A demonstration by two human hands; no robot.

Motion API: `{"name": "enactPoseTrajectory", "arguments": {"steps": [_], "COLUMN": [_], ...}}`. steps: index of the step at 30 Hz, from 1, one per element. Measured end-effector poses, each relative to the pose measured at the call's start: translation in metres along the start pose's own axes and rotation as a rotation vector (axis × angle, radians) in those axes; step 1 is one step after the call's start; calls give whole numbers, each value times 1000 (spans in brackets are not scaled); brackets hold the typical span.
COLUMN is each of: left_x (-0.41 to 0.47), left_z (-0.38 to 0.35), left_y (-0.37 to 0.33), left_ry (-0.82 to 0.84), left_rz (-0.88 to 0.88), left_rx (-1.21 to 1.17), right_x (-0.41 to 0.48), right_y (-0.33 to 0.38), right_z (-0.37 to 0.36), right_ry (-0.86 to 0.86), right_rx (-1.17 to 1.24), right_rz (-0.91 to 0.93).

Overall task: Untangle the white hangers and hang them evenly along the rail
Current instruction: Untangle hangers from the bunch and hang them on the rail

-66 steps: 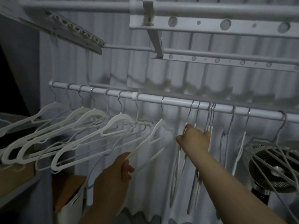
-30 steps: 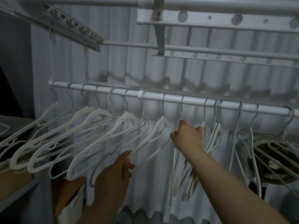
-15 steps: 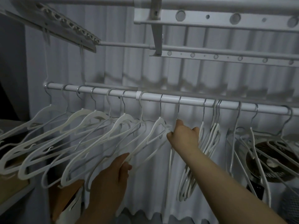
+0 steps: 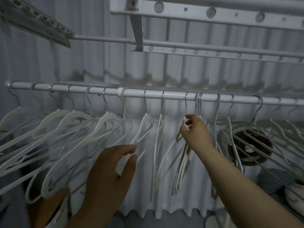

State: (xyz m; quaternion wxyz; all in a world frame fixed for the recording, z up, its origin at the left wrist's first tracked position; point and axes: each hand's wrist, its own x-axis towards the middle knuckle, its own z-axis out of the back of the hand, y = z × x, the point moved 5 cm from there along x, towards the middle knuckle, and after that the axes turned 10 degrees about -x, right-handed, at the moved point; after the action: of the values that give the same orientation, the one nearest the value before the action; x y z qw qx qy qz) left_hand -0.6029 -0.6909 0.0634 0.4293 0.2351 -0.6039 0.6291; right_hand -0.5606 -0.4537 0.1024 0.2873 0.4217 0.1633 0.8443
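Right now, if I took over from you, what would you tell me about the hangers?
Left hand: fingers loosely curled at the lower arm of a spaced hanger; grip unclear.
Right hand: pinches the neck of a white hanger.
Done: hangers on the left half of the rail hang one by one.
To do: separate the bunched hooks beside the right hand, then the crossed hangers in front of the fan.
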Motion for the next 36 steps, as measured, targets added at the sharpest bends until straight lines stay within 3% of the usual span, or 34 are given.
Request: {"name": "enactPoseTrajectory", "arguments": {"steps": [7, 11, 15, 19, 26, 30, 36], "left_x": [8, 21, 22, 2, -14, -16, -9], "left_z": [-65, -113, -142, -161, -181, -174, -156], "left_y": [-18, -18, 5, 23, 5, 3, 7], "left_ry": [164, 189, 194, 238, 89, 25, -4], "left_rz": [-37, 38, 294, 607, 607, 731, 704], "left_rx": [59, 155, 175, -72, -173, -271, -263], "right_x": [8, 19, 29, 31, 29, 27, 25], "right_y": [-41, -64, -83, -97, -99, -90, -93], "right_z": [16, 21, 16, 2, -10, -11, -12], "right_ry": [42, 71, 185, 343, 535, 538, 548], "right_rx": [64, 157, 318, 458, 630, 622, 623], "right_rz": [-50, -69, -86, -155, -221, -162, -224]}}
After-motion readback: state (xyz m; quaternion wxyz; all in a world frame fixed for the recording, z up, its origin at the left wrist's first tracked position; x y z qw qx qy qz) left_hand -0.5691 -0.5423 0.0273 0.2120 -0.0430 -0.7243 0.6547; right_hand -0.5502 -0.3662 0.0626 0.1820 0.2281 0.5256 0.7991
